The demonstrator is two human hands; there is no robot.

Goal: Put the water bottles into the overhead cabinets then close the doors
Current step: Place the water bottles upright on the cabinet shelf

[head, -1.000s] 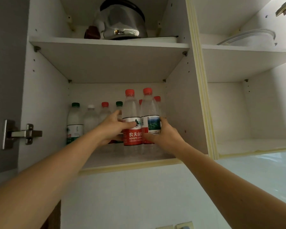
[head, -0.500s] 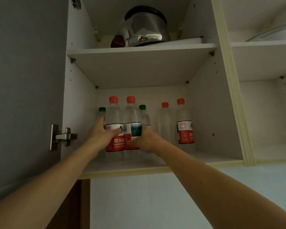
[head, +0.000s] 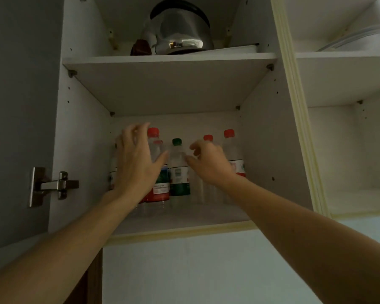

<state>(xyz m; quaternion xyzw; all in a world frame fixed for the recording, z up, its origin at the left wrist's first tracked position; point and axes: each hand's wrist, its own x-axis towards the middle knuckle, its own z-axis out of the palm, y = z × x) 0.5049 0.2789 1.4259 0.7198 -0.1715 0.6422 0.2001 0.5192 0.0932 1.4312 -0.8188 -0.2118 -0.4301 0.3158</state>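
In front of the shelved water bottles (head: 180,170), left hand (head: 136,163) and right hand (head: 211,165), fingers (head: 138,130) spread, empty.

Red and green among white shelves

Red-capped bottle (head: 160,172) with red label, green-capped bottle (head: 179,172) with green-and-white label, silver kettle (head: 180,29), white cabinet (head: 162,88), grey door (head: 20,106).

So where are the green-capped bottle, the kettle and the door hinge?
green-capped bottle (head: 180,170): head view, on its label.
kettle (head: 180,29): head view, on its shiny steel body.
door hinge (head: 58,184): head view, on its metal arm.
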